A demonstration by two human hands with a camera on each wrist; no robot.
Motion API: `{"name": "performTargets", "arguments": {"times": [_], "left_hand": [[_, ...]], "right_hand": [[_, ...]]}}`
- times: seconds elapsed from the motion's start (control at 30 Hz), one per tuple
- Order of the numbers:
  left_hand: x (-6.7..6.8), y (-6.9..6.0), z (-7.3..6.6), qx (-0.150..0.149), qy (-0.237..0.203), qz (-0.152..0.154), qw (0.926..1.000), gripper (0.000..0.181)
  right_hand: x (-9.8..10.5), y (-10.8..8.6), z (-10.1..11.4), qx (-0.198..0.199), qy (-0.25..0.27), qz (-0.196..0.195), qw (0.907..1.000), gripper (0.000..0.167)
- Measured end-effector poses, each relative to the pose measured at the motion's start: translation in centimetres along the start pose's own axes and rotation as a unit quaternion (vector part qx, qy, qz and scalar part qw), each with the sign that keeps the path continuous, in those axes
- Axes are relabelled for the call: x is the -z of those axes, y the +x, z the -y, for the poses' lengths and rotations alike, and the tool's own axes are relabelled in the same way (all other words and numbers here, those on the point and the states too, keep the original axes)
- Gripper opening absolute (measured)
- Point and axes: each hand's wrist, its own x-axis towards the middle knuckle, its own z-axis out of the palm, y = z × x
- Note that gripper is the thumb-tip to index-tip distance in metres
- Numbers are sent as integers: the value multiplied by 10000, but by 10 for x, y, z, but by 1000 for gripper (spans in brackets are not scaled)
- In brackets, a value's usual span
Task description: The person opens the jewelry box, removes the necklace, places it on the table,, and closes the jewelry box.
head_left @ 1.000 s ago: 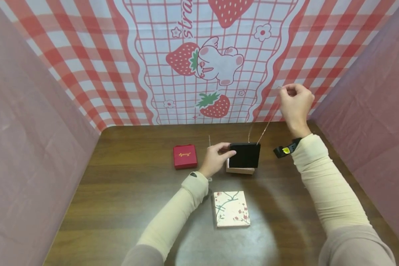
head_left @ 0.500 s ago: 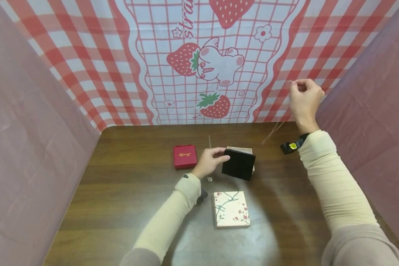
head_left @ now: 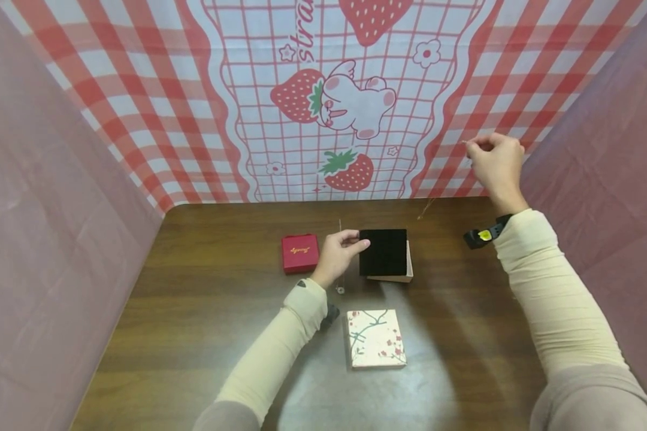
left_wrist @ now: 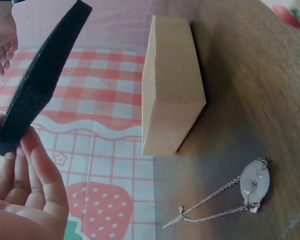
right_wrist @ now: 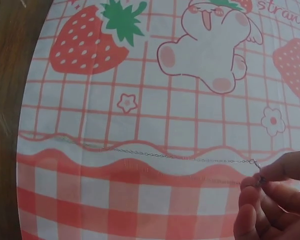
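In the head view my left hand pinches a square black foam pad by its left edge, between thumb and fingers. The pad is above a small open box, which it mostly covers. The left wrist view shows the pad tilted and apart from the tan box. Raised at the right, my right hand pinches one end of a thin chain necklace between thumb and fingertip; the rest hangs swinging. Another necklace with a round pale pendant lies on the table beside the box.
A red jewellery box with gold lettering stands left of my left hand. Nearer me lies a white box lid with a floral print. A strawberry-print cloth hangs behind the wooden table, with pink cloth at both sides.
The chain, which ran from the pad up to my right hand, has come away from it. My right hand has moved right. My left hand has shifted slightly left and turned the pad.
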Motion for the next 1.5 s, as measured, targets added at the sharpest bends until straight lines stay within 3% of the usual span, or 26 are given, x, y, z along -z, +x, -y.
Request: {"name": "performTargets", "arguments": {"times": [0.17, 0.3, 0.97, 1.5], "left_hand": [[-2, 1, -1, 251, -33, -158, 9996, 37], [-5, 2, 0, 358, -119, -326, 9988, 36], [-6, 3, 3, 667, 22, -454, 9967, 36], [-6, 0, 6, 778, -120, -402, 9961, 35]], "right_hand": [[-4, -4, 5, 377, -7, 746, 9965, 38], [-7, -5, 8, 598, -172, 1058, 9924, 36], [4, -2, -6, 375, -470, 1139, 9917, 37], [11, -14, -16, 299, -551, 1273, 9899, 38]]}}
